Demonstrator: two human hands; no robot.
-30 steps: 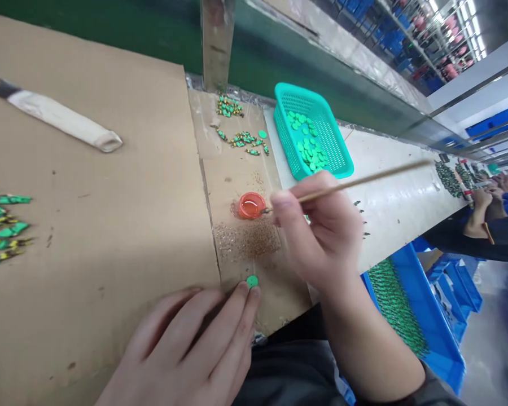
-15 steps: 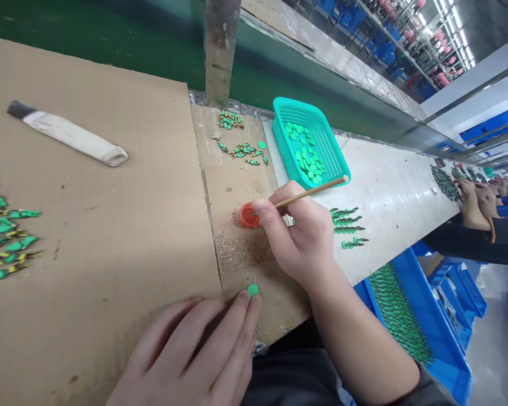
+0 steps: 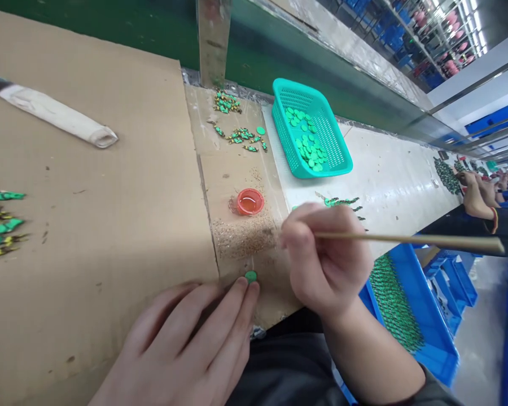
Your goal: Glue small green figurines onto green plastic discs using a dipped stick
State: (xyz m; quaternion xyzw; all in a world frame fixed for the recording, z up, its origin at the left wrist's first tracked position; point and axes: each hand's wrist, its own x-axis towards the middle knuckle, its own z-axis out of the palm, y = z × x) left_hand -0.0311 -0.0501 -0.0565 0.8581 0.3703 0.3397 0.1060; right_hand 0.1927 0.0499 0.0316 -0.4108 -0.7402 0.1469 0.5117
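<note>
My left hand lies flat on the cardboard with its fingers stretched out. Two of its fingertips touch the edge of a small round green disc. A thin wooden stick is pinched in my right hand, its long end pointing right and its working tip hidden by the fingers. Left of that hand, a small red cup holds some liquid. Tiny brown grains are scattered on the cardboard between the cup and the disc.
A teal basket of green discs stands at the back. Small green-and-gold pieces lie behind the cup, more at far left. A white-wrapped tool lies on the left. Blue bins stand below the table edge. A co-worker's hand is far right.
My right hand has pulled away from the red cup, moving right and toward me, and the stick now lies nearly level. My left hand stays at the disc. The view has shifted slightly.
</note>
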